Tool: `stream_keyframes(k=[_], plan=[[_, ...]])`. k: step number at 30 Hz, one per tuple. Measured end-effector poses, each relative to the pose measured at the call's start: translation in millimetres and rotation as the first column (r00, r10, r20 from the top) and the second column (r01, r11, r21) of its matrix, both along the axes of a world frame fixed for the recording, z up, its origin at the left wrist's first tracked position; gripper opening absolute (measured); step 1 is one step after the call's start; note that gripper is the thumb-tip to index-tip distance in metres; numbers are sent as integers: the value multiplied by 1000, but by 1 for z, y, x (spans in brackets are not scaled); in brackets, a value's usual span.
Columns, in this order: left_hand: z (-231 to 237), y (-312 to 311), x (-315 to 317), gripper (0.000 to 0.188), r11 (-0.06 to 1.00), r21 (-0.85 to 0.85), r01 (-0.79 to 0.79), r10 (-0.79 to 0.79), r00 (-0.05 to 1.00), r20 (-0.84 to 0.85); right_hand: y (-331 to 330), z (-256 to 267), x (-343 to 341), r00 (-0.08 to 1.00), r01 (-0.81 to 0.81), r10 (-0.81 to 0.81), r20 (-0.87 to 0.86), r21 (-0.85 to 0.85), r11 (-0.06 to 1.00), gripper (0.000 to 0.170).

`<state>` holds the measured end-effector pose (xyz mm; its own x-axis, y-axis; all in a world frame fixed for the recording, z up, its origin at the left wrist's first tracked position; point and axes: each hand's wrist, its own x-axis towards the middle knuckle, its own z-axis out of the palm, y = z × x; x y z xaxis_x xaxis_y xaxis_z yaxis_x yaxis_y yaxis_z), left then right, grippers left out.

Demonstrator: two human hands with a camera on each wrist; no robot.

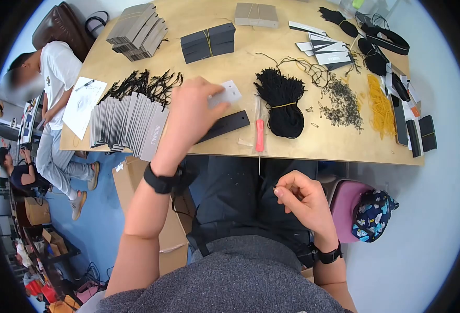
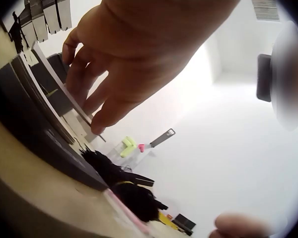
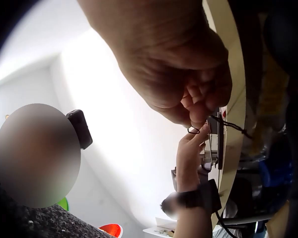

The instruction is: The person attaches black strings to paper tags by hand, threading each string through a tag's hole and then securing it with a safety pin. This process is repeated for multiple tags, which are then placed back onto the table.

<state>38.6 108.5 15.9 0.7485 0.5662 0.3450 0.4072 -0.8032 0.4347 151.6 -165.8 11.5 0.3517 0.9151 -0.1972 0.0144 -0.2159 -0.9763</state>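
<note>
While the R hand [image 1: 305,201] hangs over the lap, just off the desk's [image 1: 334,143] near edge, the main risk is prob. a dropped black cord [image 3: 229,124]: only a fingertip pinch holds it, w/ a short tail sticking out, so a loose thumb could let it fall to the lap or floor. The pale card [image 1: 231,92], over the desk nr the middle of its near edge, may slip too b/c it's thin & pinched by the rim; if pulled low, it could drag the dark card [image 1: 225,126] lying along that edge. The red-handled tool [image 1: 260,134] has its shaft poking past the near edge btw the hands; a careless R wrist could knock it off or catch the point. The row of grey tags [image 1: 128,122] nr the near-left corner might spill if the L forearm swings out.

Pose: L arm extends up over the near edge, back of hand to the head cam; the L hand [image 1: 193,112] is narrow, thumb one side of the pale card, fingers the other, acc. to the L wrist view. R forearm's bent, fingers curled in, thumb tip pressed to the forefinger on the cord. A small dark loop [image 3: 193,131] shows at those fingertips; can't tell if it's cord or a pin.
</note>
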Motion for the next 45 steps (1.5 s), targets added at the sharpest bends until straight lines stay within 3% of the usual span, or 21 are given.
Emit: stream_keyframes(k=[4,8,17,19,23,25,27,35,38,43,45], plan=[[-10,-26,-8,27,994,46,101,-100,995,-22,3,-3,-1,1000,-7,7,-8,23,1000,12],[-17,-30,-7,26,997,11,74,-73,997,-27,4,0,-2,1000,-19,19,0,28,999,11],[-13,-25,-8,26,979,-195,61,-65,998,-14,-3,-4,-4,999,-27,27,19,30,999,9],[-7,-31,-12,28,995,-68,77,-74,996,54,-5,-4,-4,999,-32,31,26,29,999,9],[2,-65,-27,33,994,29,102,-104,989,105,-9,-3,-2,1000,-14,14,20,17,1000,10],[-7,-88,-36,38,962,-129,239,-213,958,191,-12,-2,1,1000,-6,5,28,11,1000,10],[-19,-107,-44,38,929,-273,248,-219,966,135,-15,-3,3,1000,5,-5,3,-31,1000,10],[-43,-127,-55,38,900,-381,211,-116,960,256,-16,-6,2,1000,15,-15,-11,-26,1000,12],[-37,-125,-50,35,837,-519,175,-71,974,214,-13,-7,-1,999,1,-2,-34,-31,1000,12],[-45,-116,-38,31,788,-598,146,-68,986,152,0,-18,-7,998,15,-16,-63,-19,1000,13],[-47,-116,-36,30,780,-607,151,-62,984,165,8,-24,-6,977,13,-36,-212,-108,994,17]])
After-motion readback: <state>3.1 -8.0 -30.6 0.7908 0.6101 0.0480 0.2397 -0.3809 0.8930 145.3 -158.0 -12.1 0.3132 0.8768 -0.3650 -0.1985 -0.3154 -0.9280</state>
